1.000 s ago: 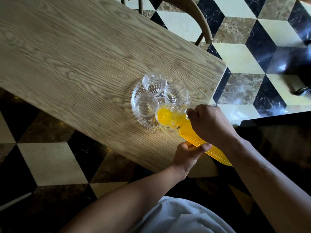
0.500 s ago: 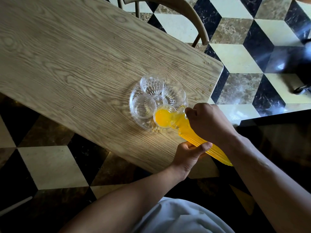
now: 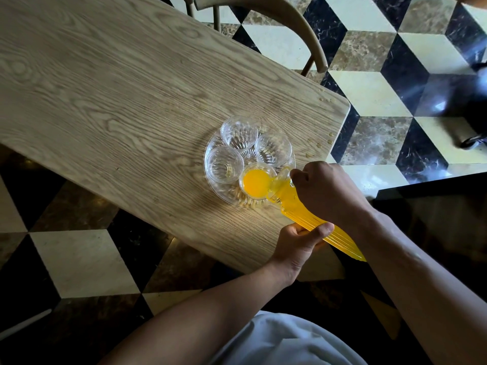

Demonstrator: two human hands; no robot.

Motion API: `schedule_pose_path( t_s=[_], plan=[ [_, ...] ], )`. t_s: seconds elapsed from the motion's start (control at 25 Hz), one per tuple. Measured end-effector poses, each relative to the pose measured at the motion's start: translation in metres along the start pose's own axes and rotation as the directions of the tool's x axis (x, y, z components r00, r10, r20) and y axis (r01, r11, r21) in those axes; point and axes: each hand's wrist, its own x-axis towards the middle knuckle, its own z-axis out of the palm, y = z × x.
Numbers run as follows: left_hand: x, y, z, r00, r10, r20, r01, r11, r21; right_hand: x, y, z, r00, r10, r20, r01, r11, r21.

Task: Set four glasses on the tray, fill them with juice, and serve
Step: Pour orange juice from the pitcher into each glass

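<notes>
Both grips curl round the tilted juice jug (image 3: pixel 303 214), right hand (image 3: pixel 326 191) near its spout, left hand (image 3: pixel 297 241) under its body, pouring into the nearest glass (image 3: pixel 255 183) on the clear tray (image 3: pixel 210 177) by the desk (image 3: pixel 118 106) corner, where overtipping could overflow the glass.

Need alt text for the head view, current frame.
Both hands tilt a ribbed jug of orange juice into the nearest glass on a clear round tray; right hand near its spout, left hand under its body. Three other glasses look empty, on a wooden table.
</notes>
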Motion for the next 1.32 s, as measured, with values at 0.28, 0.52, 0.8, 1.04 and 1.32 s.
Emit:
schedule_pose_path(
  t_s=[0.28,0.52,0.8,1.04,1.32],
  plan=[
    [-0.005,0.009,0.000,1.000,0.002,-0.026,-0.001,0.999,0.033,-0.001,-0.001,-0.002,1.000,0.004,-0.017,-0.004,1.000,-0.007],
    [-0.004,0.025,-0.002,0.995,0.078,-0.061,-0.074,0.994,0.079,-0.002,-0.001,-0.006,0.996,0.004,-0.089,0.002,0.998,0.070],
    [-0.003,0.046,-0.011,0.983,0.176,-0.049,-0.163,0.967,0.194,-0.002,0.005,-0.008,0.987,0.053,-0.150,-0.016,0.972,0.236],
    [0.008,0.048,-0.017,0.981,0.193,-0.019,-0.181,0.948,0.262,0.000,0.007,-0.009,0.975,0.085,-0.205,-0.027,0.962,0.272],
    [0.021,0.057,-0.007,0.980,0.191,-0.055,-0.169,0.945,0.280,0.017,0.013,-0.016,0.971,0.097,-0.218,-0.034,0.961,0.275]
  ],
)
